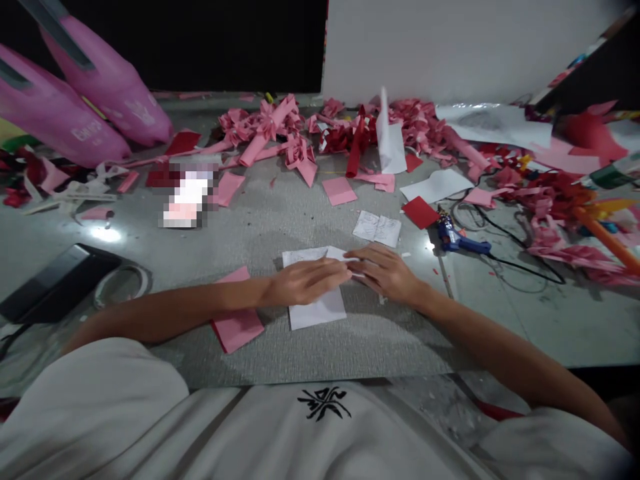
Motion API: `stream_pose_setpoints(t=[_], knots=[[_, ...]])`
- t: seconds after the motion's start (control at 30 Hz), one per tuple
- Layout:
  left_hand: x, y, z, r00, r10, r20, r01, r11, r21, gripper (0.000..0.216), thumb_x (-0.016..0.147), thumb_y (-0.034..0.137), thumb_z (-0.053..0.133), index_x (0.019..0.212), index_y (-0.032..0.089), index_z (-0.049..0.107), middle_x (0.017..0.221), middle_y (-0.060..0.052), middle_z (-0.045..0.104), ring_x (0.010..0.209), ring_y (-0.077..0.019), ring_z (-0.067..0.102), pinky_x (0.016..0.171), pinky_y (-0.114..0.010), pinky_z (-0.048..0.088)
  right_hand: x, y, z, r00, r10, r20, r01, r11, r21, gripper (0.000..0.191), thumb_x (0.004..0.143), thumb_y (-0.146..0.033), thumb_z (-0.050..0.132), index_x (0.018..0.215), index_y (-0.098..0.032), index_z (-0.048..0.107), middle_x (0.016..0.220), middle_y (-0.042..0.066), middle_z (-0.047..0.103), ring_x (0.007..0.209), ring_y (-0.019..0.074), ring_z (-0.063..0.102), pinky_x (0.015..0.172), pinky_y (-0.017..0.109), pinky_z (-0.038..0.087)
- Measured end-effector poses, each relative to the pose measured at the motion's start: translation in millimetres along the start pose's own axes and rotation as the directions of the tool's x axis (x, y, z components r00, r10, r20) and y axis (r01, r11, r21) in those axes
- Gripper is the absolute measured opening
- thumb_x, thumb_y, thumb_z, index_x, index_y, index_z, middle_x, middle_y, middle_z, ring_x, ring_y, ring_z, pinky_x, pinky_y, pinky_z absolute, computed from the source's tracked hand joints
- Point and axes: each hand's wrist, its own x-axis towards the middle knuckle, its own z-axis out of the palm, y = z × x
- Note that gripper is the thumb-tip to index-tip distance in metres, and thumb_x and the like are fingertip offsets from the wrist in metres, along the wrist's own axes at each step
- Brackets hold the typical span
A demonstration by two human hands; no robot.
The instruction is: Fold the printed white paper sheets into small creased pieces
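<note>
A white sheet of paper (316, 308) lies on the grey mat (310, 347) in front of me. My left hand (305, 281) rests flat on it, fingers stretched to the right and pressing the sheet down. My right hand (386, 272) meets it from the right, fingers extended over the sheet's upper right edge, where the paper looks folded. A pink sheet (236, 325) lies under my left forearm.
Piles of pink and red paper scraps and folded flowers (280, 130) lie at the back. A blue glue gun (457, 240) with its cord lies to the right, a small white paper (377, 229) just beyond my hands, a dark phone (47, 283) at the left, pink bags (75, 100) far left.
</note>
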Motion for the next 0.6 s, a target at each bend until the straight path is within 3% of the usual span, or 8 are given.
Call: stream_pose_setpoints(t=[0.1, 0.2, 0.27, 0.33, 0.37, 0.43, 0.5, 0.6], knots=[[1.6, -0.3, 8.3, 0.987, -0.157, -0.039, 0.156, 0.987, -0.027, 0.045, 0.108, 0.019, 0.054, 0.152, 0.024, 0.046, 0.133, -0.013, 0.071, 0.134, -0.0251, 0.065, 0.109, -0.046, 0.06, -4.1, -3.5, 4.3, 0.997, 0.05, -0.064, -0.052, 0.998, -0.023, 0.028, 0.105, -0.013, 0.054, 0.123, -0.023, 0.072, 0.115, 0.01, 0.078, 0.102, 0.0204, 0.075, 0.082, 0.034, 0.064], [4.7, -2.7, 16.6, 0.894, -0.443, -0.062, 0.436, 0.894, -0.102, 0.063, 0.103, 0.035, 0.068, 0.156, 0.023, 0.036, 0.138, -0.017, 0.064, 0.132, -0.028, 0.064, 0.105, -0.048, 0.06, -3.5, -5.8, 4.9, 0.965, 0.217, -0.147, -0.218, 0.976, 0.007, 0.026, 0.106, -0.019, 0.052, 0.117, -0.021, 0.075, 0.114, 0.01, 0.08, 0.1, 0.0208, 0.078, 0.08, 0.033, 0.065], [8.5, -3.4, 17.4, 0.816, -0.577, -0.037, 0.56, 0.805, -0.195, 0.069, 0.099, 0.039, 0.074, 0.155, 0.022, 0.037, 0.137, -0.017, 0.062, 0.119, -0.0252, 0.067, 0.097, -0.043, 0.061, 0.7, -7.6, 4.3, 0.884, 0.421, -0.203, -0.395, 0.905, 0.154, 0.022, 0.107, -0.03, 0.056, 0.106, -0.02, 0.076, 0.094, 0.008, 0.081, 0.081, 0.0197, 0.078, 0.071, 0.031, 0.065], [13.8, -2.1, 14.1, 0.732, -0.681, 0.013, 0.652, 0.695, -0.302, 0.064, 0.098, 0.041, 0.075, 0.15, 0.022, 0.043, 0.132, -0.014, 0.063, 0.099, -0.0191, 0.069, 0.086, -0.036, 0.061, 6.0, -9.1, 3.5, 0.758, 0.632, -0.159, -0.537, 0.743, 0.399, 0.025, 0.104, -0.042, 0.062, 0.099, -0.02, 0.072, 0.069, 0.002, 0.075, 0.057, 0.0167, 0.07, 0.055, 0.028, 0.059], [16.9, -0.6, 11.5, 0.687, -0.725, 0.046, 0.689, 0.63, -0.358, 0.062, 0.097, 0.042, 0.075, 0.148, 0.021, 0.046, 0.13, -0.013, 0.064, 0.09, -0.0162, 0.068, 0.081, -0.033, 0.061, 8.4, -9.7, 3.3, 0.704, 0.703, -0.101, -0.57, 0.645, 0.509, 0.027, 0.103, -0.046, 0.065, 0.098, -0.02, 0.07, 0.062, -0.001, 0.07, 0.049, 0.0155, 0.065, 0.049, 0.027, 0.056], [23.3, 3.7, 5.9, 0.594, -0.793, 0.131, 0.74, 0.476, -0.476, 0.061, 0.095, 0.043, 0.077, 0.145, 0.02, 0.049, 0.124, -0.011, 0.066, 0.077, -0.0119, 0.066, 0.068, -0.027, 0.057, 11.0, -10.3, 3.3, 0.655, 0.755, -0.01, -0.576, 0.508, 0.64, 0.028, 0.1, -0.048, 0.068, 0.098, -0.02, 0.066, 0.056, -0.004, 0.066, 0.043, 0.0141, 0.059, 0.043, 0.026, 0.051], [28.7, 7.7, 1.6, 0.505, -0.822, 0.263, 0.757, 0.275, -0.593, 0.061, 0.095, 0.043, 0.076, 0.144, 0.019, 0.049, 0.109, -0.008, 0.069, 0.064, -0.0089, 0.064, 0.055, -0.021, 0.051, 10.1, -10.7, 3.5, 0.661, 0.748, -0.055, -0.562, 0.542, 0.625, 0.024, 0.101, -0.044, 0.067, 0.099, -0.02, 0.068, 0.058, -0.003, 0.068, 0.043, 0.0137, 0.06, 0.043, 0.025, 0.051], [33.0, 9.1, 0.3, 0.477, -0.753, 0.453, 0.696, 0.008, -0.718, 0.068, 0.096, 0.043, 0.075, 0.151, 0.021, 0.041, 0.086, -0.001, 0.069, 0.053, -0.0103, 0.065, 0.046, -0.018, 0.046, 4.1, -11.8, 1.8, 0.795, 0.567, -0.218, -0.463, 0.798, 0.387, 0.02, 0.103, -0.031, 0.061, 0.111, -0.021, 0.077, 0.093, 0.006, 0.083, 0.078, 0.019, 0.08, 0.069, 0.032, 0.066]])
